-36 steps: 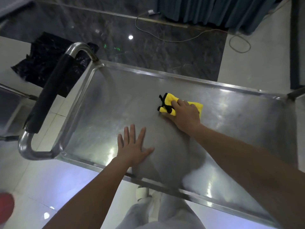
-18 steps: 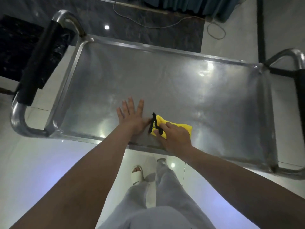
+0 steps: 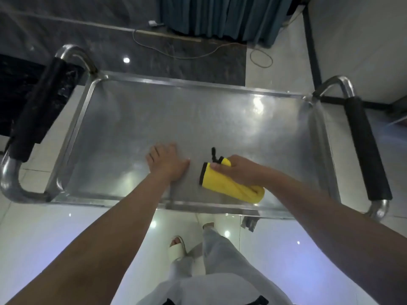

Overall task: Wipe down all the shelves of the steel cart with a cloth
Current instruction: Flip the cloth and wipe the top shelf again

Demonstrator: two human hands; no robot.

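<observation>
The steel cart's top shelf (image 3: 198, 119) fills the middle of the head view, a shallow tray with a raised rim. My left hand (image 3: 167, 162) rests flat on the shelf near its front edge, fingers straight. Just to its right my right hand (image 3: 240, 170) grips a yellow cloth (image 3: 222, 183) with black trim. The cloth is bunched into a roll and lies on the shelf under my fingers. A black loop of the cloth sticks up behind it. The lower shelves are hidden beneath the top one.
Black-padded handles stand at the cart's left end (image 3: 37, 113) and right end (image 3: 365, 150). My legs and a white slipper (image 3: 177, 247) are on the glossy floor in front. A cable (image 3: 259, 58), dark floor tiles and a blue curtain (image 3: 220, 16) lie beyond.
My right hand drew the cloth from mid-shelf back toward the front edge, then shifted it right, away from my left hand. The cloth now looks rolled. The view has tilted to show the whole shelf.
</observation>
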